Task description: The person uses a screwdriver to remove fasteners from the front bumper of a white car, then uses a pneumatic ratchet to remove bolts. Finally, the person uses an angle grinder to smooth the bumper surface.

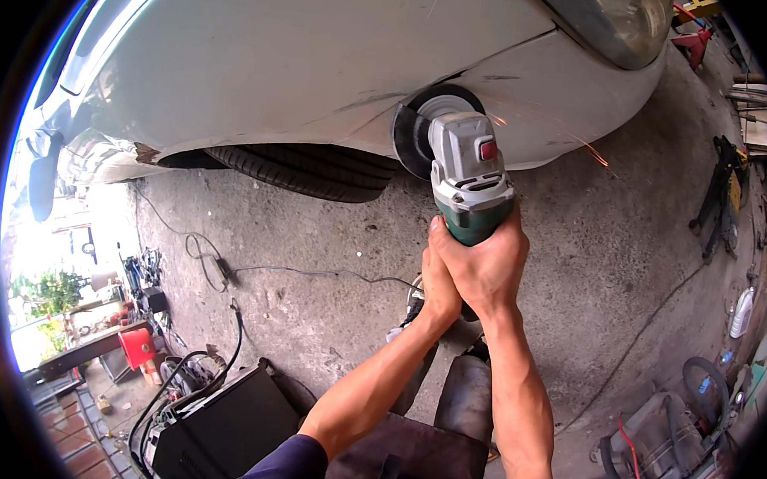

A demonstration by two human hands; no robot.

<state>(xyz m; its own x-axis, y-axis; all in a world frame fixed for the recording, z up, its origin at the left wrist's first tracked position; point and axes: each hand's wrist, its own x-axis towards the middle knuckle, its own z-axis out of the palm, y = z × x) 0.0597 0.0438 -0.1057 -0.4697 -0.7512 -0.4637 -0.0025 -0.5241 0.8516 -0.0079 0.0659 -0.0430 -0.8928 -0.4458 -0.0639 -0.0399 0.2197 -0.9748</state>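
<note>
Both my hands grip an angle grinder [471,162] with a grey metal head, a red button and a green body. My right hand [492,263] wraps round the green body. My left hand [439,280] is closed against it from the left, its fingers partly hidden. The round disc [448,98] meets the pale car body panel [569,98] at the seam by the wheel arch, and orange sparks [594,154] fly off to the right. A dark guard [411,142] covers the disc's left side. Dark scuffs mark the panel around it.
Left of the grinder, a tyre [309,171] sticks out under the car. A thin cable [314,272] crosses the concrete floor [349,234]. A black boxy machine [221,429] stands lower left. On the right are a dark metal jack-like tool [721,194], a white bottle [741,313] and a black hose [719,387].
</note>
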